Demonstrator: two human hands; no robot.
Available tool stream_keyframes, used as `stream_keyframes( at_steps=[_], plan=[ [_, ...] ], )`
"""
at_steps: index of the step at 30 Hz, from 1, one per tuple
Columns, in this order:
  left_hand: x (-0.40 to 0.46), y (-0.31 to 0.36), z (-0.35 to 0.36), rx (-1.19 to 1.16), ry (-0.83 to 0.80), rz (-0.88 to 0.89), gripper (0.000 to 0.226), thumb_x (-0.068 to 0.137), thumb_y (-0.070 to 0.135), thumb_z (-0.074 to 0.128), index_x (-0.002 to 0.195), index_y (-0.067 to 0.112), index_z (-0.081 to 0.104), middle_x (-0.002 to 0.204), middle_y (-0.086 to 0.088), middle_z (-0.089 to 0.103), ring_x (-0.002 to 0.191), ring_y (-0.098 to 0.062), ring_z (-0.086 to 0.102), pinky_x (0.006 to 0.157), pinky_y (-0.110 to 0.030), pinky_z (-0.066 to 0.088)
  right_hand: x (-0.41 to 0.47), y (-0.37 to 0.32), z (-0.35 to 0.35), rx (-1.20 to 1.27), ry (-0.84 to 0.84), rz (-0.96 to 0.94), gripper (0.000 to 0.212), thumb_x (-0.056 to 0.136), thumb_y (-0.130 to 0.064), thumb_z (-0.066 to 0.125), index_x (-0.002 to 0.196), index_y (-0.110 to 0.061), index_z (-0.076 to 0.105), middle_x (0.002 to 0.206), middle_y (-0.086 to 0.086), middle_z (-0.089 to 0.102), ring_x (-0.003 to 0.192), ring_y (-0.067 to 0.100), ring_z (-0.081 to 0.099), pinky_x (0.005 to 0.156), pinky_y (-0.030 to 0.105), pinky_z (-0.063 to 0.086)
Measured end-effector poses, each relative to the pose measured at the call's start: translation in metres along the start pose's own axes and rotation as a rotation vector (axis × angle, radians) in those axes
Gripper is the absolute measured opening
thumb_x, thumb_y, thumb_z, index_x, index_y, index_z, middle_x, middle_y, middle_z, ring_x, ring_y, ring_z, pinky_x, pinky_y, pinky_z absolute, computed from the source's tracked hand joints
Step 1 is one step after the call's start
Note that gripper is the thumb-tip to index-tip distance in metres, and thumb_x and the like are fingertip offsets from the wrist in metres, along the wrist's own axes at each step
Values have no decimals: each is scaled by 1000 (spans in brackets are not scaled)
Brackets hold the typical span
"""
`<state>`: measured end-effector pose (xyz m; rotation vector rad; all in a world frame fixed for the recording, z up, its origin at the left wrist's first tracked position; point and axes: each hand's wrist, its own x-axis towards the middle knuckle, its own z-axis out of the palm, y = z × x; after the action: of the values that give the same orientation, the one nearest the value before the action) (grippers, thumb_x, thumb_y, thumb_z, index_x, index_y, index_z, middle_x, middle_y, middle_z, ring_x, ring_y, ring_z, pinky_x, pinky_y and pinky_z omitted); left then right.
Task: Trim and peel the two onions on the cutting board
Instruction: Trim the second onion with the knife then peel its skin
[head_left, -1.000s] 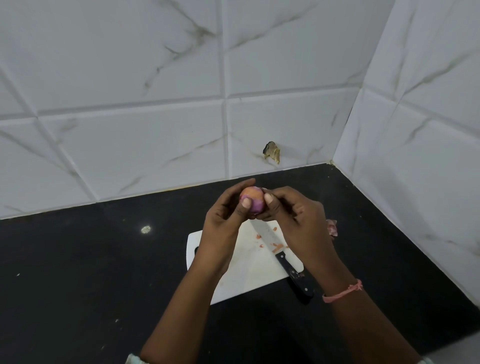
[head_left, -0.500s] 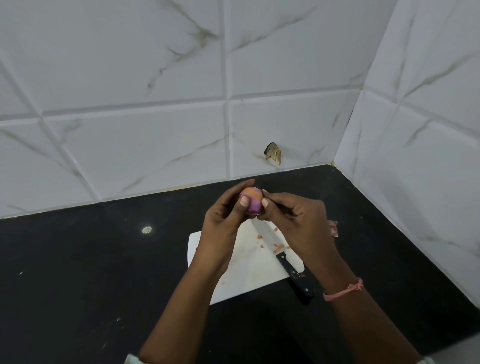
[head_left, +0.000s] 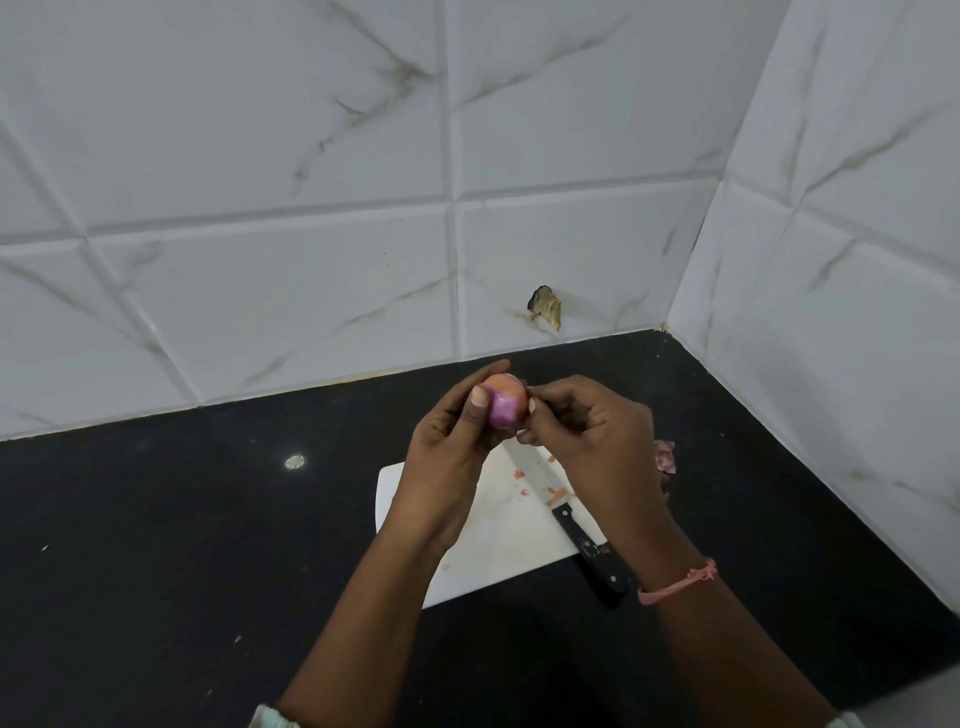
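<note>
A small onion (head_left: 503, 402), purple below and orange-skinned on top, is held up above the white cutting board (head_left: 488, 540). My left hand (head_left: 449, 452) grips it from the left, thumb on its front. My right hand (head_left: 592, 441) pinches the skin at the onion's right side with fingertips. A black-handled knife (head_left: 582, 540) lies on the board under my right hand, its blade partly hidden. Small orange skin bits (head_left: 553, 493) lie beside the blade. A second onion is not visible.
A pinkish heap of onion peel (head_left: 665, 456) lies on the black counter (head_left: 182, 545) right of the board, half hidden by my right hand. White tiled walls meet in a corner at the back right. A brown chip (head_left: 545, 307) marks the back wall.
The purple patch on the onion has grown as skin came away. My right fingertips have shifted to the onion's right side. The board and knife have not moved.
</note>
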<state>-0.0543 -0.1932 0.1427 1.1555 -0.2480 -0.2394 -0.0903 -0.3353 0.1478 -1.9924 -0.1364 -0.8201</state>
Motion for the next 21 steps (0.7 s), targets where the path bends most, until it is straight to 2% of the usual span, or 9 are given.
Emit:
stream_keyframes(
  at_steps=[3, 6, 9, 12, 15, 18, 21],
  plan=[
    [0, 1, 3, -80, 8, -32, 49, 88, 34, 56, 128, 8, 63, 125, -17, 68, 119, -29, 65, 97, -30, 55, 1, -4, 0, 76, 50, 63, 19, 88, -2, 68, 94, -20, 68, 82, -14, 69, 74, 4, 69, 67, 12, 54],
    [0, 1, 3, -29, 16, -3, 45, 84, 32, 61, 124, 13, 65, 120, -9, 72, 114, -23, 68, 94, -29, 56, 2, -8, -2, 141, 35, 73, 13, 93, -10, 61, 98, -21, 65, 89, -10, 69, 75, 9, 69, 65, 16, 55],
    [0, 1, 1, -2, 32, 19, 47, 78, 30, 69, 122, 14, 66, 115, -5, 73, 112, -22, 68, 96, -35, 56, 3, -12, -2, 159, -26, 82, 12, 88, -22, 66, 100, -19, 67, 90, -11, 70, 80, 5, 69, 68, 14, 54],
    [0, 1, 0, -22, 44, 16, 53, 70, 34, 75, 118, 14, 66, 115, -6, 73, 112, -22, 68, 96, -34, 56, 3, -14, -3, 106, -20, 52, 19, 82, -29, 71, 97, -18, 69, 86, -17, 69, 81, -1, 69, 69, 9, 52],
    [0, 2, 0, -14, 61, 15, 54, 66, 36, 77, 115, 15, 68, 114, -5, 74, 110, -21, 69, 90, -29, 57, 3, -11, -4, 57, -29, 13, 18, 81, -22, 75, 96, -13, 72, 85, -19, 67, 81, -4, 68, 69, 7, 51],
    [0, 2, -2, 35, 69, 25, 58, 63, 40, 79, 115, 17, 69, 117, -4, 73, 112, -21, 68, 91, -30, 57, 3, -8, -4, 9, -14, -26, 12, 82, -15, 75, 93, -9, 74, 81, -13, 68, 78, -2, 68, 68, 8, 51],
    [-1, 2, -3, 73, 64, 37, 52, 66, 34, 77, 116, 18, 69, 116, -2, 72, 111, -20, 67, 90, -29, 57, 4, -5, -4, -16, 5, -51, 6, 84, -11, 73, 90, -9, 74, 79, -9, 68, 76, 1, 67, 69, 8, 51]
  ],
)
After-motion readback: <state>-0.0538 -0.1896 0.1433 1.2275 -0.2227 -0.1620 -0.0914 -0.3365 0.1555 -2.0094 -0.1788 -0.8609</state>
